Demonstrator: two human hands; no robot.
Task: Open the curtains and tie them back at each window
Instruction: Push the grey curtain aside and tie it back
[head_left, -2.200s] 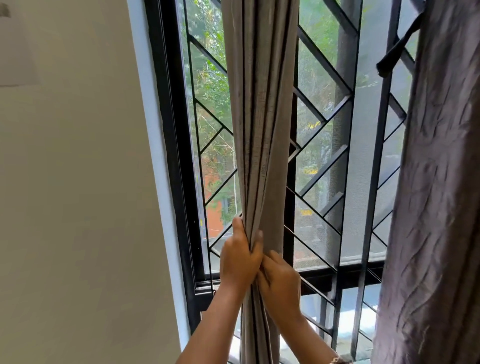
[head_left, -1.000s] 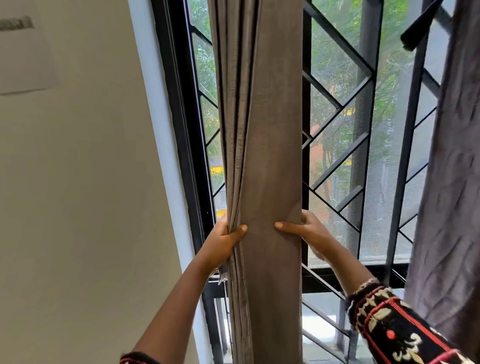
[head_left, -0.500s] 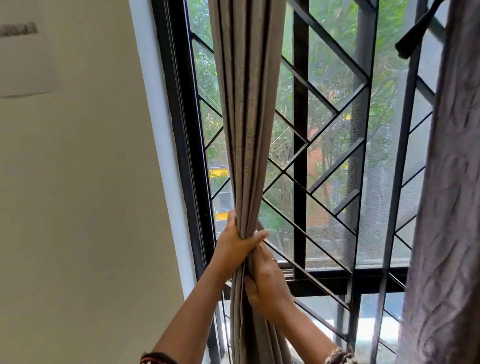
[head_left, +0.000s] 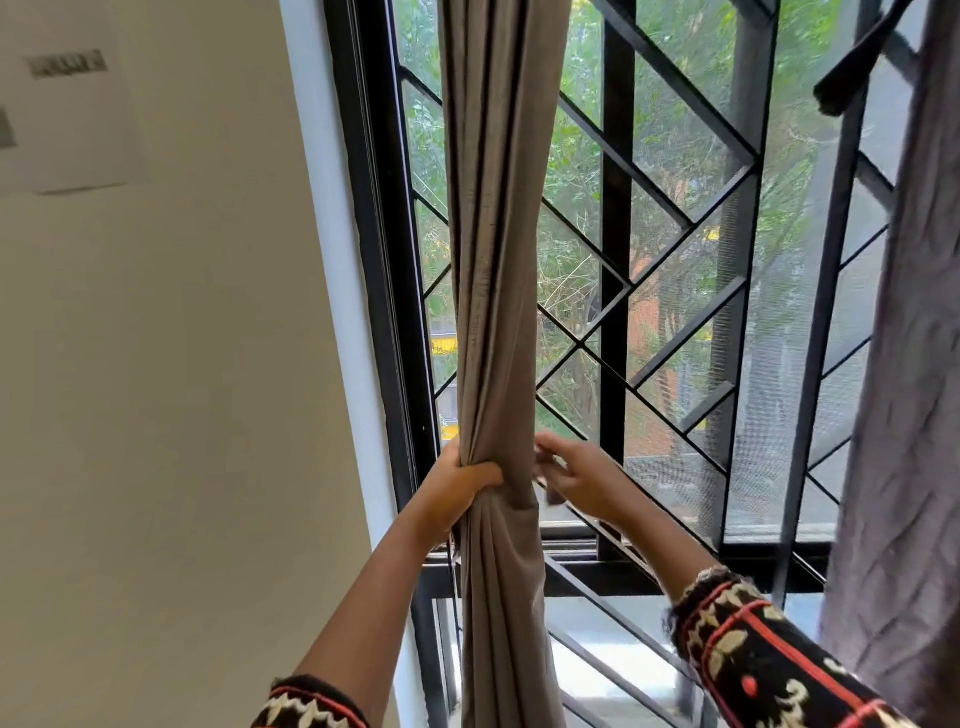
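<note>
**Curtain bunched, tie not yet on**

Your left hand (head_left: 460, 486) is wrapped round the grey curtain (head_left: 493, 260), squeezing it into a tight bundle in front of the left part of the window (head_left: 675, 218). That grip likely stops the folds from spreading. Your right hand (head_left: 576, 475) hovers just beside the bundle's right edge, fingers loosely spread, holding nothing I can make out. No tie shows round the bundle, so tying looks like your next job.
</note>
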